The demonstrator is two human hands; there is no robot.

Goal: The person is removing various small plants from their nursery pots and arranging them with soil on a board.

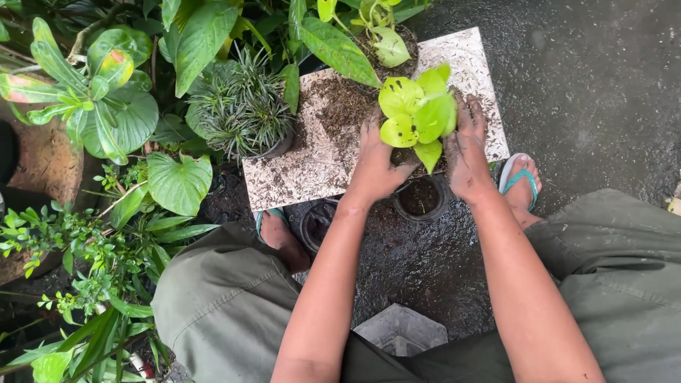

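Yellow-green, dark-spotted potted plant (417, 113) between soiled left hand (374, 159) and right hand (464, 152).

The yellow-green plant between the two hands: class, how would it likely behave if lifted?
The plant would likely flop: its leaves are broad on thin stems. Loose soil clinging to both hands suggests its roots may shed crumbs. It probably feels light.

A small plant (418, 113) with broad yellow-green, dark-speckled leaves stands upright in a clump of dark soil on the edge of a pale speckled tile (312, 163), just above an empty black pot (421, 198).
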